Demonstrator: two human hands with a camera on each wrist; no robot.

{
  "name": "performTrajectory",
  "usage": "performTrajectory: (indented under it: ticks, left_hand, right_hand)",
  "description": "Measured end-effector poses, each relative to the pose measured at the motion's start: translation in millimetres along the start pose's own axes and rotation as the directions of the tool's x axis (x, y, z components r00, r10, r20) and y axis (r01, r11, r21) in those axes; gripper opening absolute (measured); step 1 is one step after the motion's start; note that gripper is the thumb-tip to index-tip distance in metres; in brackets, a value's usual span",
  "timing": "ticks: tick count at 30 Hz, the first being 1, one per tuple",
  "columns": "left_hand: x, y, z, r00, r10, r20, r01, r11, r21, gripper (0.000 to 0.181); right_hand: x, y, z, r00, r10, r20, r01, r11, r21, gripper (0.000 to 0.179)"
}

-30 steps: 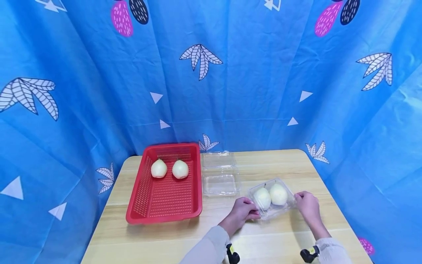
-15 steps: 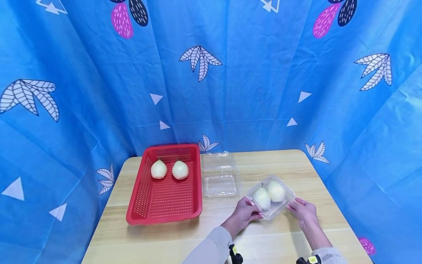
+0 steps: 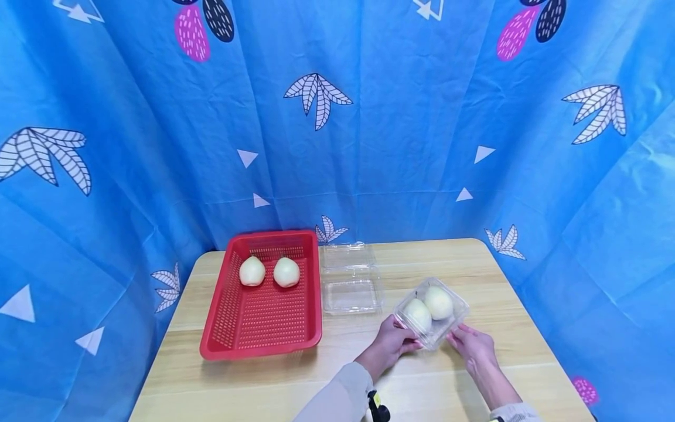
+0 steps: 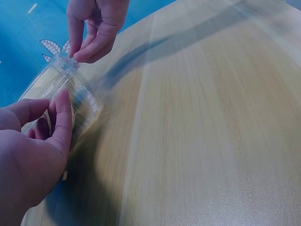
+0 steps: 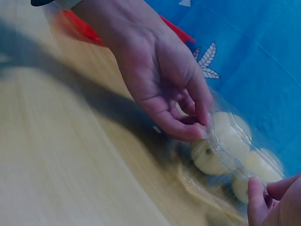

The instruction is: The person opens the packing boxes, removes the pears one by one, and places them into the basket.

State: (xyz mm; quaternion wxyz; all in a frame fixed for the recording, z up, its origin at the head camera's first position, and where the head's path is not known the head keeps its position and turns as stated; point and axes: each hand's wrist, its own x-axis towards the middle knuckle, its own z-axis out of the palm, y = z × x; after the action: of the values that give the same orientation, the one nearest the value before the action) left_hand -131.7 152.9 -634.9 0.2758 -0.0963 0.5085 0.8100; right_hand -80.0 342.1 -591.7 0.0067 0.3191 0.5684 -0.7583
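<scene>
A clear plastic clamshell container (image 3: 433, 312), its lid down, holds two pale round pears (image 3: 438, 302) and is turned at an angle near the table's right front. My left hand (image 3: 389, 344) pinches its near left edge between thumb and fingers. At the near right corner, my right hand (image 3: 474, 348) pinches the rim with its fingertips. Close up in the right wrist view, the left hand (image 5: 162, 87) grips one end of the rim and the right hand (image 5: 277, 202) the other, with the pears (image 5: 230, 141) behind the plastic.
On the left stands a red perforated basket (image 3: 271, 319) with two more pears (image 3: 286, 272) inside. Beside it lies an opened clear clamshell container (image 3: 350, 296). A blue patterned curtain (image 3: 337, 158) surrounds the wooden table (image 3: 248, 390).
The container has turned counterclockwise in the hands, its far right corner swinging away. My right hand has slid left along it toward the near corner; the left hand has stayed nearly put.
</scene>
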Motion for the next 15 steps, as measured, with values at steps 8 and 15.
performTrajectory:
  ticks: [8,15]
  left_hand:
    - [0.1,-1.4,0.0,1.0,0.015,0.012,-0.015,1.0,-0.011,0.053]
    - [1.3,-3.9,1.6,1.0,0.025,0.012,-0.025,0.999,-0.035,0.049]
  right_hand:
    - [-3.2,1.9,2.8,0.999,0.037,-0.001,-0.037,0.999,0.013,0.047]
    - [-5.7,2.6,3.3,0.999,0.035,0.023,-0.036,0.999,0.041,0.016]
